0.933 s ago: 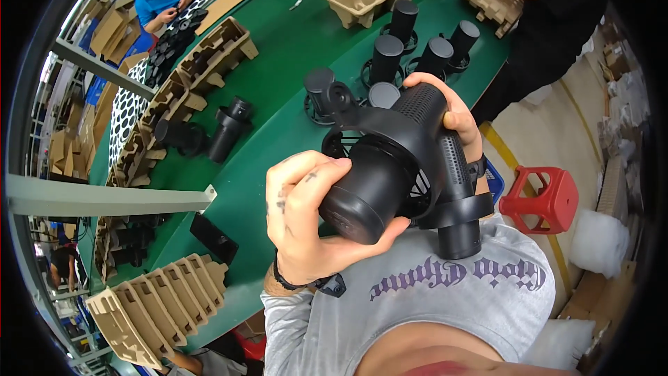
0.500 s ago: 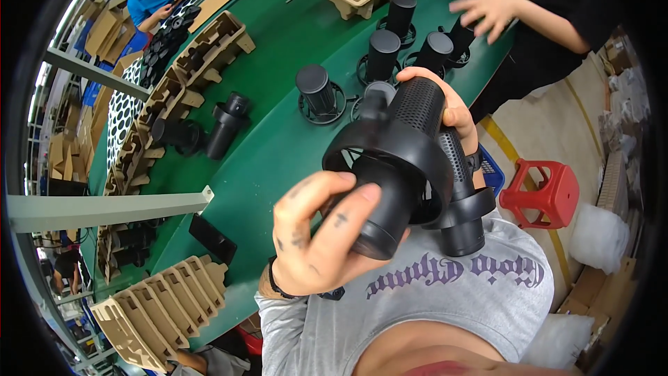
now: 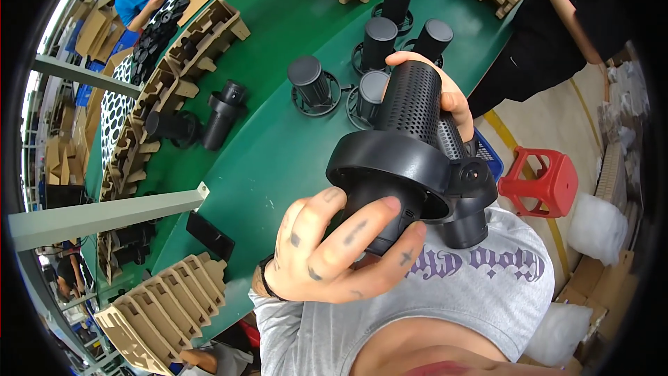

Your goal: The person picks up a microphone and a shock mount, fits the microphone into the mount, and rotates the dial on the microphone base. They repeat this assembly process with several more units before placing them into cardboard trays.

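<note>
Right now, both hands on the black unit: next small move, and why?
Probably set it base-down beside the standing black cylinders on the green table. Left hand cups the ringed base, right hand wraps the perforated barrel of the black unit; it is held clear of the table.

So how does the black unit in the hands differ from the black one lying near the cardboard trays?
The held unit is up off the green table, gripped by the left hand and right hand; the lying unit rests on its side, untouched. The held one shows a perforated barrel; the lying one's surface is too small to tell. Both are black.
</note>
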`<control>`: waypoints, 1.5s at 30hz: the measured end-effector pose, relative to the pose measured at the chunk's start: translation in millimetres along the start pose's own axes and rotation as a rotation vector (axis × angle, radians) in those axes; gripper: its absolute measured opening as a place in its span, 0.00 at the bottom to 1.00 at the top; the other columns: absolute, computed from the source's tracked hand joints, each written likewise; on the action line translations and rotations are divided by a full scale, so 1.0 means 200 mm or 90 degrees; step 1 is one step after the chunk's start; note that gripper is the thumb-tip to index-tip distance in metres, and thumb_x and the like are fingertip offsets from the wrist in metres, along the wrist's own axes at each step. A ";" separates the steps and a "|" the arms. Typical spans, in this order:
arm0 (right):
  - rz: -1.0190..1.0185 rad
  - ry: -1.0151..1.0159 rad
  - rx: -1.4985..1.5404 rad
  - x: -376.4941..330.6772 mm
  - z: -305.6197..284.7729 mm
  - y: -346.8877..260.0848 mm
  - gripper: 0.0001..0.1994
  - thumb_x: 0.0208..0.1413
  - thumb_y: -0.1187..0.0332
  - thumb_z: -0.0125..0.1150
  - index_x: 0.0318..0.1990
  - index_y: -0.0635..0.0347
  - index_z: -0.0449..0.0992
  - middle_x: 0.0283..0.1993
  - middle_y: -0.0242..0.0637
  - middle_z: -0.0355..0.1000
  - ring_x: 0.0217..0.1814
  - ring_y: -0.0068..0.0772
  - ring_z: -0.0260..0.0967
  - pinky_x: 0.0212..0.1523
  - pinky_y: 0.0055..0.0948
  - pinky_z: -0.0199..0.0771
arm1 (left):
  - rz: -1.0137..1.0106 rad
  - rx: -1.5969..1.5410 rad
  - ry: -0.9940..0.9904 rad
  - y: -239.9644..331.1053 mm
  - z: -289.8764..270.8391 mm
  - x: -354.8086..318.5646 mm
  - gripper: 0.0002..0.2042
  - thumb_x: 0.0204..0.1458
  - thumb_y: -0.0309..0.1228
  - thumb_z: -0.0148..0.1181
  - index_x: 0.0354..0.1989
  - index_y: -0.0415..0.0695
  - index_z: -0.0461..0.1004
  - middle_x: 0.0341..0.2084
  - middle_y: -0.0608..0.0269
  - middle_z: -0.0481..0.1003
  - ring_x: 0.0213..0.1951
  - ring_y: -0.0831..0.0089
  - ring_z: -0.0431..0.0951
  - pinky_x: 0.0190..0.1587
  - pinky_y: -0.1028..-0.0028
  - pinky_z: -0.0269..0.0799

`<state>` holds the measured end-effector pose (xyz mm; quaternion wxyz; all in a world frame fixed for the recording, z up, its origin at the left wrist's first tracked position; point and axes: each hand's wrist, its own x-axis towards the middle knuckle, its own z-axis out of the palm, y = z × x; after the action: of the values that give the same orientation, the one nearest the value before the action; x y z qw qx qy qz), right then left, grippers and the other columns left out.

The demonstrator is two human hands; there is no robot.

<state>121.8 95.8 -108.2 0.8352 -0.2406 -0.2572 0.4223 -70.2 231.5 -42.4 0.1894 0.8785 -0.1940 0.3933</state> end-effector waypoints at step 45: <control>-0.059 -1.066 -0.476 0.48 0.14 0.00 0.32 0.47 0.74 0.69 0.60 0.76 0.63 0.62 0.52 0.62 0.61 0.41 0.63 0.60 0.33 0.62 | -0.509 -0.752 -0.405 -0.10 -0.13 -0.22 0.06 0.42 0.18 0.54 0.29 0.37 0.75 0.29 0.62 0.64 0.31 0.73 0.67 0.30 0.77 0.64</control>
<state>152.9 180.4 -65.5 0.2598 -0.1003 -0.9077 0.3139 -103.2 269.6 -62.5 0.6882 0.7060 -0.0847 -0.1442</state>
